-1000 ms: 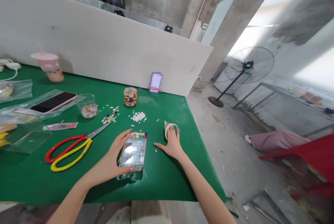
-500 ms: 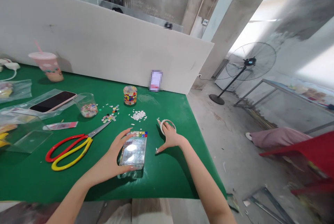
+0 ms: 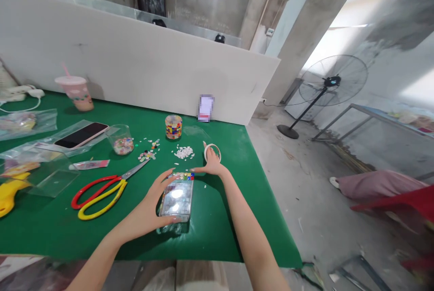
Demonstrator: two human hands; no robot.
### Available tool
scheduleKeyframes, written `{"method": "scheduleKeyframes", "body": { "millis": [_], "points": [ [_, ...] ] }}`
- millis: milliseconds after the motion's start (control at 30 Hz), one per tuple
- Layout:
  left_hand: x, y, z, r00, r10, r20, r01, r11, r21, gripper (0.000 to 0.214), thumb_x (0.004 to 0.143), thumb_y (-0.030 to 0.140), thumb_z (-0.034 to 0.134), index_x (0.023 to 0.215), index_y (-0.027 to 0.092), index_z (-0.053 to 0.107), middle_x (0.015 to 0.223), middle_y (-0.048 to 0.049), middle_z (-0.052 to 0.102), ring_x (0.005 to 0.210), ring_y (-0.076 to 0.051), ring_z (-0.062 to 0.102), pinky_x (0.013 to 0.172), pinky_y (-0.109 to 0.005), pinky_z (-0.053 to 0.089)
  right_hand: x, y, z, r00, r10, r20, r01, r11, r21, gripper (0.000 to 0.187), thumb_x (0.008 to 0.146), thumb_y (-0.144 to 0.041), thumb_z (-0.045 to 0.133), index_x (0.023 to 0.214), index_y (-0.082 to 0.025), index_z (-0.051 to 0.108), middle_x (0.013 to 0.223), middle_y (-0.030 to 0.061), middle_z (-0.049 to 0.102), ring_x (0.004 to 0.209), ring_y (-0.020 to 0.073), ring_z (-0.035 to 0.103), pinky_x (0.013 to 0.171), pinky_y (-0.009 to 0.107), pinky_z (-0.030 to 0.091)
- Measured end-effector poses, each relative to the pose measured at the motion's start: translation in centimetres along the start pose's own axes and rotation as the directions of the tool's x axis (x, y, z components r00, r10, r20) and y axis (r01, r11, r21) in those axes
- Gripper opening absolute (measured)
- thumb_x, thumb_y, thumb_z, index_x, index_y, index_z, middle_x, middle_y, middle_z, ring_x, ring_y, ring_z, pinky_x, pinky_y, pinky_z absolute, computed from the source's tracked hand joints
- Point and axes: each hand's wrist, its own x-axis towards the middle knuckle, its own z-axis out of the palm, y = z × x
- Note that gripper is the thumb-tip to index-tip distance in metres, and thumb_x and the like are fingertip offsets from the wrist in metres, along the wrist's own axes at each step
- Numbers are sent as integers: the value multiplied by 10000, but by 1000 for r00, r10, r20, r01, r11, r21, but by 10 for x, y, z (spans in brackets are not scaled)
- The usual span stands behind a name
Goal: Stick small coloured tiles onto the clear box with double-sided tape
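My left hand (image 3: 151, 207) is closed around the sides of a clear plastic box (image 3: 176, 198), which has colored mosaic tiles along its far edge and near side. My right hand (image 3: 213, 164) is to the right of the box, fingers stretched forward and thumb spread toward the box's far right corner. Whether that thumb touches the corner, I cannot tell. A white ring (image 3: 219, 152), like a roll of tape, sits around or against the right fingers. Just beyond the box lies a pile of small white tiles (image 3: 184, 152). One loose white tile (image 3: 205, 186) rests to its right.
Red-and-yellow scissors (image 3: 101, 191), mixed tiles (image 3: 148, 154), a cup of tiles (image 3: 122, 145), a glue tube (image 3: 91, 164) and a phone (image 3: 82, 135) lie leftward. A mosaic-covered round jar (image 3: 173, 127) stands behind. A pink drink cup (image 3: 77, 94) is by the white partition (image 3: 142, 65).
My right hand has moved left and slightly away from me, bringing its thumb to the box's corner; the white ring moved with it. My left hand keeps its hold. The view shifted slightly.
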Motion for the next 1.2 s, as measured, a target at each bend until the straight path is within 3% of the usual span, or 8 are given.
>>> {"method": "scheduleKeyframes", "body": {
  "millis": [67,133,300,567,700,800,967,1200],
  "points": [
    [1,0,0,1000,8,2,-8,1000,-1,800,804,360,721,1460,362,264,1601,-94,156,1445,-356,253,1102,-523,381,-15,13,-6,993,-81,89,82,997,-6,1405,464,-554,876,1553,-242,45,1599,173,207,1474,346,182,1173,521,171],
    [1,-2,2,1000,18,1,-18,1000,10,811,797,350,726,1459,365,258,1600,-98,163,1445,-359,252,1105,-536,369,-31,26,-8,984,-117,137,121,992,-21,1465,387,-551,889,1552,-264,47,1603,168,194,1482,357,146,1173,544,124],
    [0,-9,9,999,30,-34,-29,999,25,776,815,379,700,1457,370,263,1605,-93,171,1449,-365,242,1110,-548,352,-46,35,3,996,-83,23,84,995,-61,1416,497,-639,809,1551,-207,-32,1612,202,105,1497,350,19,1171,561,44],
    [-2,-13,13,997,29,-70,-29,1000,11,815,803,383,714,1471,362,249,1599,-112,185,1440,-387,249,1106,-570,344,8,7,21,982,-39,-182,29,998,-59,1335,563,-666,764,1552,-148,32,1587,238,184,1485,376,109,1158,577,103],
    [-2,-10,10,997,15,-77,-13,999,33,811,779,368,734,1453,362,284,1588,-100,223,1435,-368,277,1109,-533,365,33,-21,34,949,-21,-315,6,999,-49,1200,658,-672,699,1545,-116,112,1554,267,256,1465,391,183,1142,601,132],
    [-2,-7,8,998,3,-69,0,999,40,802,785,370,736,1446,366,283,1594,-89,211,1444,-351,262,1117,-521,361,42,-29,34,909,-25,-417,9,999,-42,945,807,-625,595,1524,-136,221,1521,237,343,1436,369,270,1137,583,187],
    [-1,-7,11,998,13,-67,-13,1000,0,788,797,387,722,1451,367,281,1586,-105,208,1434,-386,266,1103,-558,362,26,5,9,823,31,-568,-65,997,-40,550,939,-405,545,1433,-214,393,1516,122,365,1376,340,359,1109,610,268],
    [0,-17,21,993,47,-111,-49,999,-19,773,812,435,694,1443,395,249,1591,-81,169,1443,-390,229,1097,-569,365,-2,45,5,796,87,-600,-170,982,-84,517,911,-341,609,1387,-212,451,1496,115,386,1348,341,390,1086,611,314]
  ]
}}
